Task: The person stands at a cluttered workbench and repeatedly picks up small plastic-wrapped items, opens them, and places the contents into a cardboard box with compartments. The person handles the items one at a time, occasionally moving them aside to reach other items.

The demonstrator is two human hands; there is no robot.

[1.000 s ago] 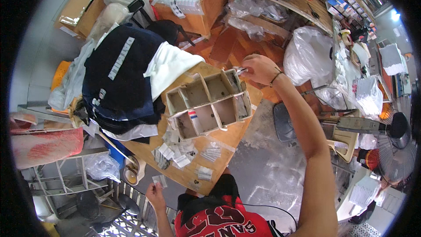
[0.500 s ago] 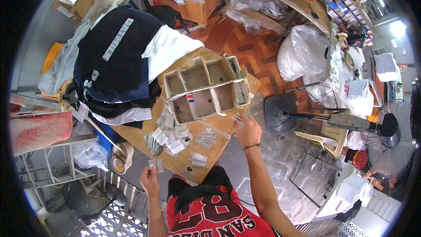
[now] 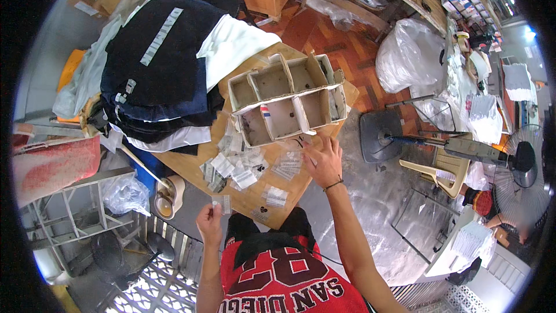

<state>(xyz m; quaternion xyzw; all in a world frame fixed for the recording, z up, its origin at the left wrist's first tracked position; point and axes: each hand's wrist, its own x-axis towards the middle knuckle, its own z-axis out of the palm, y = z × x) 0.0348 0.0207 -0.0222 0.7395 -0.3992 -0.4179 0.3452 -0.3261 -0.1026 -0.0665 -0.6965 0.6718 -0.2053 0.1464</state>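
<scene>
My left hand, low at the left of the table's near corner, pinches a small clear plastic bag with a pale label strip. Over the right side of the wooden table, my right hand has thumb and fingertips drawn together at a small dark-marked piece I cannot make out. Just beyond those fingers stands a divided cardboard box with several compartments. Between my hands lie a heap of small clear bags with white labels, another labelled bag and a small stack of bags.
A pile of dark and white garments covers the table's far left. A black stool, a standing fan and a cream plastic chair stand to the right. Left are a metal ladder and a beige shoe.
The whole view has shifted, with the table now slightly farther right. My right hand has moved left along the box's near edge toward the bags. My left hand still holds its bag.
</scene>
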